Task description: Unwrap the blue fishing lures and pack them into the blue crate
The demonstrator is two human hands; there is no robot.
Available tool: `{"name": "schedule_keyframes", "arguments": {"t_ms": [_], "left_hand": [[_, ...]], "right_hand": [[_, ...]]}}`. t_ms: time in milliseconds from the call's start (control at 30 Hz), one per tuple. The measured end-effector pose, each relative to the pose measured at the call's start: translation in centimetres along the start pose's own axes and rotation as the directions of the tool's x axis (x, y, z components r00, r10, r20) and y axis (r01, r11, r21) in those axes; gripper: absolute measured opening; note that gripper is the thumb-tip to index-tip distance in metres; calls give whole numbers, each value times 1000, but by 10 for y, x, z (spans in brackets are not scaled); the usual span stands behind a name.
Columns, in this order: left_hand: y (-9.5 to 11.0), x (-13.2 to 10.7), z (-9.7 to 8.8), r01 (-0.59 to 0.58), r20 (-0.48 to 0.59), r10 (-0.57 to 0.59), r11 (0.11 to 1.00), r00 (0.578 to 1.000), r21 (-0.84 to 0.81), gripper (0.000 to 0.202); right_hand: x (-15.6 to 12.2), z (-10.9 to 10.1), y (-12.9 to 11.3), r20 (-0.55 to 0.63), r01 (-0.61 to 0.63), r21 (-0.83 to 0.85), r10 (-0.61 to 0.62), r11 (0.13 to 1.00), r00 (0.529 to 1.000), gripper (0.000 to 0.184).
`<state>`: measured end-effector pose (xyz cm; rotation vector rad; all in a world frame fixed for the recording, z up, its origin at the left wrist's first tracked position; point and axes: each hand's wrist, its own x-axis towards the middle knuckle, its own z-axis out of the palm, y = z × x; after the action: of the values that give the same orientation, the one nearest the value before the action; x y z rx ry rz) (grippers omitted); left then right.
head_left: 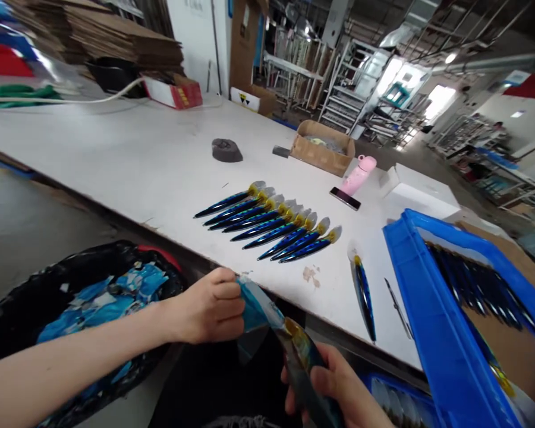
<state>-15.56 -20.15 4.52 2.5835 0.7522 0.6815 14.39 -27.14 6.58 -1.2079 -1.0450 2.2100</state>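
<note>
My left hand (211, 308) is closed in a fist, pinching a strip of blue film (253, 308) just off the table's front edge. The film runs to the lip end of a dark fishing lure (304, 351) with a yellow head. My right hand (334, 383) is wrapped round that lure's body, low in front of me. On the table, a slanted row of blue-black fishing lures (271, 223) with yellow heads and clear lips lies beyond my hands. One single lure (362, 291) lies apart to the right.
At right, a blue crate (403, 261) holds several more lures; a thin knife-like tool (397, 309) lies beside it. A bin (9, 291) of blue film scraps stands below left. Farther back are a pink bottle (359, 175), a phone (345, 198) and a cardboard box (316, 156).
</note>
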Motion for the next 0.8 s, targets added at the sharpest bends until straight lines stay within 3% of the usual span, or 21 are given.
{"name": "schedule_keyframes", "arguments": {"t_ms": [100,200,300,400,500,533,600,667,700,800], "left_hand": [[-8,-20,18,33,-121,-27,998,992,46,37],[-6,-20,44,93,-257,-85,996,963,17,42],[2,-9,77,126,-478,-186,980,858,-156,39],[1,-7,94,247,-570,-404,909,715,-335,36],[-8,-23,82,322,-477,-569,801,669,-505,14],[-10,-30,74,327,-471,-588,786,657,-525,18],[-10,-41,56,368,-547,-604,793,580,-486,35],[-3,-43,43,435,-651,-574,814,497,-386,30],[1,-40,39,457,-672,-552,822,493,-340,25],[10,-20,38,454,-643,-496,856,583,-248,20]], "right_hand": [[9,6,-1,32,-29,-69,31,997,999,66],[23,15,-3,69,-2,-38,5,999,998,66],[38,22,-7,132,60,-45,-54,997,990,66],[57,21,-8,40,214,-232,-210,949,977,67],[74,13,-4,-86,316,-586,-445,746,891,62],[78,10,-2,-101,296,-700,-500,650,860,60],[87,9,1,-112,201,-869,-575,453,811,55],[95,12,3,-95,99,-958,-622,270,777,51],[99,15,3,-73,62,-980,-635,188,769,50],[107,26,0,20,17,-1000,-645,-11,764,47]]}}
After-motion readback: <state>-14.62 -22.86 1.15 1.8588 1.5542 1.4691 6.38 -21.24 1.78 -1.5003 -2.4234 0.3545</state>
